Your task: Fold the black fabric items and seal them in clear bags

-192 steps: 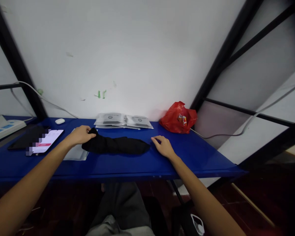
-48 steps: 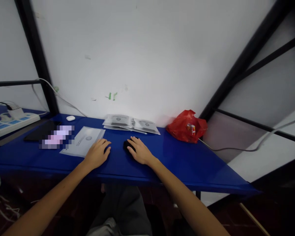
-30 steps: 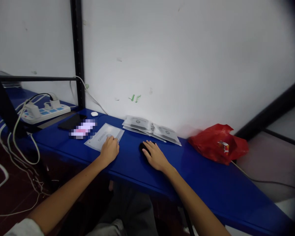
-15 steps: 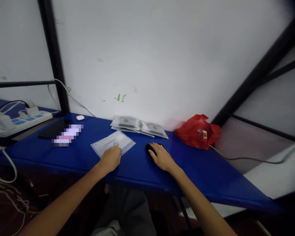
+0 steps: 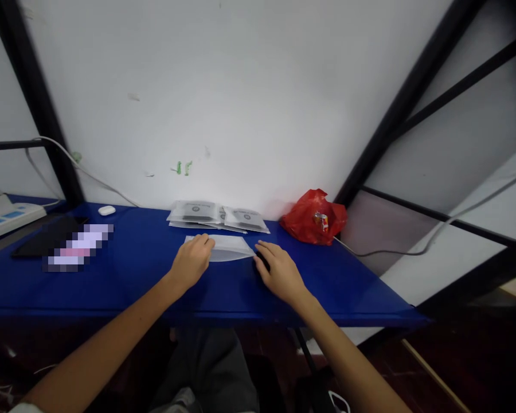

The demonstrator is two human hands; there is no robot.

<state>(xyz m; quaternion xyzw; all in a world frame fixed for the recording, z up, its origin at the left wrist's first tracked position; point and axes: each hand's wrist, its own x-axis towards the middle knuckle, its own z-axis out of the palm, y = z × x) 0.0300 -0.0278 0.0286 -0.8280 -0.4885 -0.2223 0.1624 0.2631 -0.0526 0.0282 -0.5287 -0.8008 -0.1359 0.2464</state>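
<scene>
My left hand (image 5: 193, 261) is closed on the near left part of a translucent white zip pouch (image 5: 231, 248). The pouch is raised off the tabletop at its near edge, which bows as if parted. At its right corner is my right hand (image 5: 280, 271), with thumb and fingers curled around a small black object (image 5: 264, 261) mostly hidden under the palm. The right fingertips reach the pouch's corner; whether they grip it too I cannot tell. Behind them, against the wall, lie several similar filled pouches (image 5: 198, 212) with dark contents.
A red plastic bag (image 5: 312, 221) sits at the back right of the blue table (image 5: 129, 287). To the left are a blurred-out phone (image 5: 79, 246), a dark tablet-like slab (image 5: 43, 238), a white earbud case (image 5: 106, 210) and a power strip (image 5: 15, 221).
The view has turned to the right. The pouch has gone from lying flat to being lifted at its near edge and brought against my right hand, its print now out of sight.
</scene>
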